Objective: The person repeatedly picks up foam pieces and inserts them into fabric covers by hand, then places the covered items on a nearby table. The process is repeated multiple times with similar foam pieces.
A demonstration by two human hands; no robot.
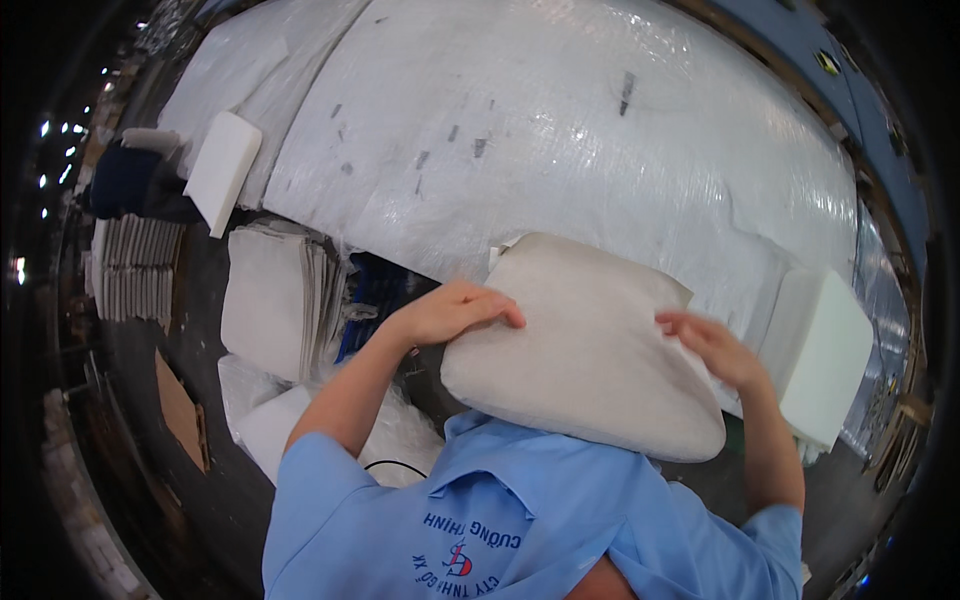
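A pale beige fabric-covered cushion (pixel 585 345) lies tilted against my front, its far edge over the wrapped work surface. A loose fabric flap shows at its far left corner. My left hand (pixel 465 310) is closed on the cushion's left side, fingers bent over the upper face and the thumb mostly hidden. At the right side my right hand (pixel 710 345) is curled on the cushion's edge, slightly smeared by motion. A white foam pad (pixel 825 360) stands at the surface's right end, beyond my right hand.
The large work surface (pixel 560 130) is covered in clear plastic film with dark scuffs. Another white foam pad (pixel 225 165) overhangs its left end, near a person in dark clothes (pixel 135 183). Stacked pale covers (pixel 270 300), plastic-wrapped bundles (pixel 390 435) and a cardboard piece (pixel 180 410) are at the left.
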